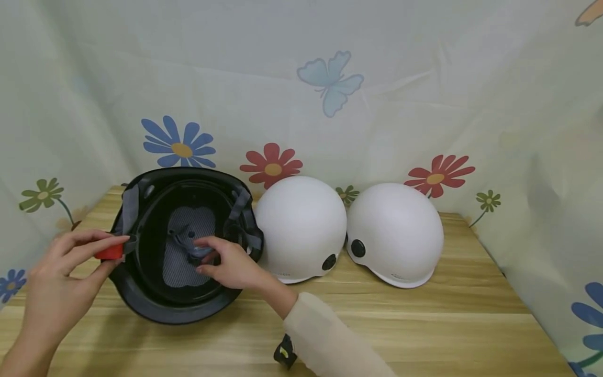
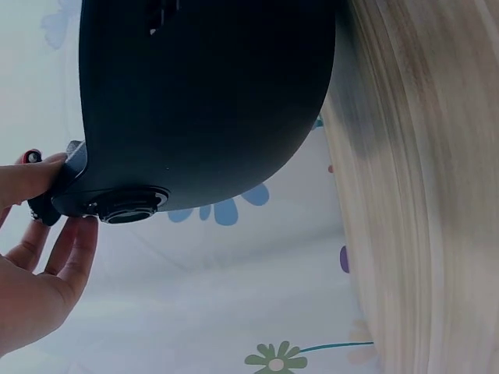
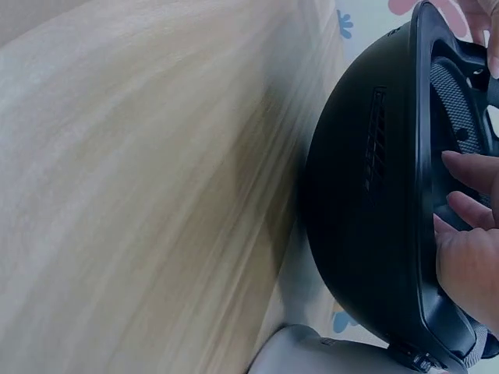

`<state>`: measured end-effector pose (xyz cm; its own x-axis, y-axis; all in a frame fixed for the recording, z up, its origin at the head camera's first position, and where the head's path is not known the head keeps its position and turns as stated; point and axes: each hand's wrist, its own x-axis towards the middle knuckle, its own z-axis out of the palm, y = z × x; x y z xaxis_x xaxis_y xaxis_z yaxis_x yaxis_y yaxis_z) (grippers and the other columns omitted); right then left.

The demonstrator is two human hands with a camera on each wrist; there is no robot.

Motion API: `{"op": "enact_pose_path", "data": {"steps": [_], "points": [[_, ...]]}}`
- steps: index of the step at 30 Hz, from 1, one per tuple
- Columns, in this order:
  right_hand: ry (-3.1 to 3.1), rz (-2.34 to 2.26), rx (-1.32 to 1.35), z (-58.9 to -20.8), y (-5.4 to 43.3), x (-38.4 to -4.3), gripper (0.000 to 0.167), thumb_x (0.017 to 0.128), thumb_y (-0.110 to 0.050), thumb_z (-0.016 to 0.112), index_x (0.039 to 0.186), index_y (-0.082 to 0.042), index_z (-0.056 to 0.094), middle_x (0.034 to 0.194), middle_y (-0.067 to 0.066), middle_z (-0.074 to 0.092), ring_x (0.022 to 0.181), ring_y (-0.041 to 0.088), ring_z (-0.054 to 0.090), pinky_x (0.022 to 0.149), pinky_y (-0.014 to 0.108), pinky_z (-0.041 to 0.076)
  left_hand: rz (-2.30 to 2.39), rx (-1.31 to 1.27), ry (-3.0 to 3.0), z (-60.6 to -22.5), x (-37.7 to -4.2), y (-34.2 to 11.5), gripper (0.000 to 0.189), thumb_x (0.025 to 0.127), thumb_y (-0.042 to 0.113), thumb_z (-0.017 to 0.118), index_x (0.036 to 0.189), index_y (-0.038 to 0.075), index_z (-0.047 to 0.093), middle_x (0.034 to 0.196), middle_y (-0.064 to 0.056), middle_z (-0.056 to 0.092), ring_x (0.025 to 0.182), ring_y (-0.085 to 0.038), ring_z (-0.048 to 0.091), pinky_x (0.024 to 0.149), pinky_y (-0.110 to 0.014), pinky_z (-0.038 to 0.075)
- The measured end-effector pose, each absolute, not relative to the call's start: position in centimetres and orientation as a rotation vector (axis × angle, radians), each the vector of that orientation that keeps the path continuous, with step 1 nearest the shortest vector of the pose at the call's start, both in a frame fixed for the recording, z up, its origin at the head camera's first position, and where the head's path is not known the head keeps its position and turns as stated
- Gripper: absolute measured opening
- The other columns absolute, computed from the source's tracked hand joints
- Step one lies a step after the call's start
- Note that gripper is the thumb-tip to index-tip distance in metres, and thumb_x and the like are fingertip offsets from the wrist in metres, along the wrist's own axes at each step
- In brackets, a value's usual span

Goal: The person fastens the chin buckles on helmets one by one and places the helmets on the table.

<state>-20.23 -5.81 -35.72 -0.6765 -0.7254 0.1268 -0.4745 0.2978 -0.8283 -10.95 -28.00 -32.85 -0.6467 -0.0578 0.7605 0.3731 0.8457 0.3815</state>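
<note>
A black helmet (image 1: 188, 310) lies upside down on the table, its hollow facing up, with a grey mesh pad (image 1: 181, 275) inside. At its left rim my left hand (image 1: 66, 277) pinches a red buckle (image 1: 109, 252) on the grey strap (image 1: 130, 207). The left wrist view shows those fingers beside the rim, near a round black fitting (image 2: 129, 204). My right hand (image 1: 233, 264) reaches into the hollow, thumb and fingers apart, by a loose dark strap piece (image 1: 197, 253). In the right wrist view, its fingertips show nothing held between them.
Two white helmets (image 1: 301, 225) (image 1: 395, 230) sit dome up to the right of the black one. A small black object with a yellow-green mark (image 1: 285, 352) is by the right sleeve (image 1: 330, 335). A flowered curtain (image 1: 377, 131) hangs behind the wooden table (image 1: 452, 340).
</note>
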Motion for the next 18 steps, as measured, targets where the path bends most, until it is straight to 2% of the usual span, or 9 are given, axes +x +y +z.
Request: {"op": "enact_pose_path", "data": {"steps": [1,3,5,11,12,14,16,18], "points": [[2.297,-1.315,-1.087,-35.8,-5.88,-20.26,0.046,0.086,-0.007,0.062,0.13,-0.006,0.048,0.124,0.009,0.053,0.098,0.01,0.058,0.069,0.011,0.044,-0.658,-0.24,-2.187,-32.71,-10.91,-27.98,0.017,0.084,0.012,0.066,0.091,-0.004,0.07,0.097,-0.017,0.055,0.099,-0.005,0.041,0.082,-0.003,0.024],[2.301,-1.301,-1.076,-36.02,-6.03,-20.35,0.046,0.087,-0.007,0.062,0.13,-0.006,0.047,0.124,0.008,0.053,0.098,0.009,0.058,0.068,0.011,0.044,-0.65,-0.265,-2.185,-32.47,-10.87,-27.94,0.045,0.089,0.039,0.054,0.091,-0.003,0.07,0.097,-0.02,0.055,0.096,-0.013,0.042,0.082,-0.004,0.024],[2.309,-1.289,-1.069,-36.2,-6.14,-20.42,0.046,0.087,-0.007,0.062,0.13,-0.006,0.047,0.124,0.008,0.053,0.098,0.009,0.058,0.068,0.011,0.044,-0.652,-0.286,-2.181,-32.37,-10.9,-27.97,0.072,0.084,0.061,0.039,0.092,-0.003,0.071,0.097,-0.019,0.055,0.096,-0.013,0.042,0.082,-0.004,0.025],[2.342,-1.265,-1.082,-36.45,-6.29,-20.54,0.043,0.086,-0.007,0.063,0.127,-0.005,0.05,0.118,0.009,0.056,0.1,0.009,0.058,0.073,0.01,0.043,-0.671,-0.306,-2.174,-32.26,-10.94,-28.01,0.062,0.086,0.054,0.044,0.093,-0.001,0.071,0.098,-0.016,0.056,0.098,-0.007,0.04,0.082,-0.005,0.026],[2.347,-1.259,-1.086,-36.43,-6.29,-20.52,0.042,0.086,-0.007,0.063,0.126,-0.004,0.05,0.117,0.01,0.057,0.101,0.009,0.057,0.074,0.01,0.042,-0.673,-0.303,-2.174,-32.2,-10.91,-27.96,0.049,0.089,0.043,0.051,0.094,-0.001,0.071,0.098,-0.016,0.056,0.097,-0.006,0.039,0.081,-0.005,0.026],[2.353,-1.254,-1.087,-36.39,-6.29,-20.47,0.04,0.086,-0.006,0.062,0.124,-0.003,0.052,0.113,0.01,0.059,0.101,0.009,0.057,0.075,0.01,0.042,-0.679,-0.302,-2.175,-32.14,-10.87,-27.94,0.053,0.088,0.047,0.049,0.094,-0.001,0.071,0.099,-0.012,0.056,0.097,-0.005,0.038,0.081,-0.005,0.026],[2.357,-1.255,-1.089,-36.33,-6.29,-20.41,0.037,0.086,-0.006,0.062,0.122,-0.002,0.054,0.111,0.01,0.06,0.099,0.009,0.058,0.076,0.01,0.042,-0.682,-0.3,-2.173,-32.11,-10.85,-27.94,0.049,0.088,0.044,0.051,0.094,-0.001,0.071,0.099,-0.01,0.056,0.097,-0.004,0.038,0.081,-0.005,0.026],[2.349,-1.268,-1.09,-36.27,-6.27,-20.35,0.034,0.086,-0.005,0.062,0.119,-0.001,0.055,0.109,0.01,0.06,0.097,0.009,0.058,0.075,0.01,0.043,-0.684,-0.295,-2.176,-32.13,-10.82,-27.95,0.03,0.088,0.025,0.059,0.094,-0.002,0.071,0.099,-0.01,0.056,0.097,-0.004,0.038,0.081,-0.006,0.026]]}}
